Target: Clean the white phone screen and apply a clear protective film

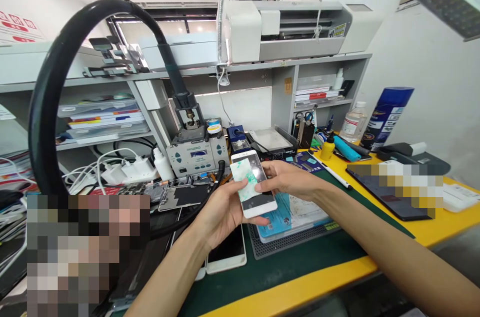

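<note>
A white smartphone [259,205] is held up at a tilt in both hands, its front facing me. A white and green patterned piece [245,169], perhaps a cloth or film, covers the left part of its dark screen. My left hand [227,207] grips the phone from the left and below, thumb on the patterned piece. My right hand [287,177] closes on the right edge, its thumb tip also against that piece. Below lies another white-framed phone [229,251] on the green mat [277,271]. Beside it a blue and white flat pack [290,214] rests on a black perforated pad [262,248].
A hot-air station [197,157] with a thick black hose [41,102] stands back left. Phone parts [183,196] and white chargers [138,169] crowd the left. On the right are a dark tablet [386,194], a white pen [330,169], a clear bottle [353,122] and a blue spray can [390,114].
</note>
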`<move>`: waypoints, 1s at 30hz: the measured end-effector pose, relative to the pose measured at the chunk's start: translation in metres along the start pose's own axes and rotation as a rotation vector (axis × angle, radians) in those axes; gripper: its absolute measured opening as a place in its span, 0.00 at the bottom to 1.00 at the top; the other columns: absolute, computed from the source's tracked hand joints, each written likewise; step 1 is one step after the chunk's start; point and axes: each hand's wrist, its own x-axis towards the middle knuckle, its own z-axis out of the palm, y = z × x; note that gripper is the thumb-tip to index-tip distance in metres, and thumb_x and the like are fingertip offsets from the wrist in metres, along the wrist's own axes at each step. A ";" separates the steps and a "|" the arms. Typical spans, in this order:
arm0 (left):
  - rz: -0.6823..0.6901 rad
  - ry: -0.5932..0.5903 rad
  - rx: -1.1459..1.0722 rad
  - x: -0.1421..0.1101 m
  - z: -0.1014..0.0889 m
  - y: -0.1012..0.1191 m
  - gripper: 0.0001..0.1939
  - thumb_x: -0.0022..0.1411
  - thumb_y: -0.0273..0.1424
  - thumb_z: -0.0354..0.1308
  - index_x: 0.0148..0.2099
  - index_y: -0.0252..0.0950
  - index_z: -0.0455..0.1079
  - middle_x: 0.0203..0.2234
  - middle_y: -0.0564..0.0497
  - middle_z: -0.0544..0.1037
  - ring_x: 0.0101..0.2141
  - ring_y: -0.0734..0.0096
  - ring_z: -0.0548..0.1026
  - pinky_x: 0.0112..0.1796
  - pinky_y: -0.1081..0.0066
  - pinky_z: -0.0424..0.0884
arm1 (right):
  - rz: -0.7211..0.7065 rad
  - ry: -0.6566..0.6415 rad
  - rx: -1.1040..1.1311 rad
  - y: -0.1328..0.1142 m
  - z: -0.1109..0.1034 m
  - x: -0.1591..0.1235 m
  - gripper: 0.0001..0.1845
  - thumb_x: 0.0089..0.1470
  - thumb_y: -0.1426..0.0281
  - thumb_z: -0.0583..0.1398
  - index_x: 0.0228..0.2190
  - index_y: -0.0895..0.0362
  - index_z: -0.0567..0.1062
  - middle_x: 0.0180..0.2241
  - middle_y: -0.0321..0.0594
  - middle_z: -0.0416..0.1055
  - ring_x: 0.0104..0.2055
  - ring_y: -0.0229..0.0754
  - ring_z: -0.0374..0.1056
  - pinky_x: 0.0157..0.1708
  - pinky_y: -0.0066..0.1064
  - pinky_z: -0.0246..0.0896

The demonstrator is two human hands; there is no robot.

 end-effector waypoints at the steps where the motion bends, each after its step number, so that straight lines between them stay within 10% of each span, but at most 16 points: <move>1: 0.010 0.004 0.023 0.000 0.001 0.000 0.19 0.65 0.29 0.58 0.56 0.29 0.68 0.48 0.34 0.77 0.40 0.51 0.80 0.31 0.56 0.82 | 0.005 0.006 -0.006 0.000 0.000 0.000 0.19 0.44 0.68 0.70 0.40 0.60 0.76 0.39 0.43 0.75 0.34 0.39 0.70 0.26 0.25 0.64; 30: 0.041 -0.042 0.164 0.000 0.001 -0.005 0.20 0.62 0.23 0.59 0.56 0.32 0.66 0.48 0.36 0.77 0.42 0.47 0.79 0.33 0.54 0.81 | 0.000 0.014 -0.106 0.000 -0.007 -0.001 0.20 0.47 0.61 0.69 0.39 0.60 0.77 0.35 0.42 0.74 0.30 0.38 0.68 0.23 0.25 0.62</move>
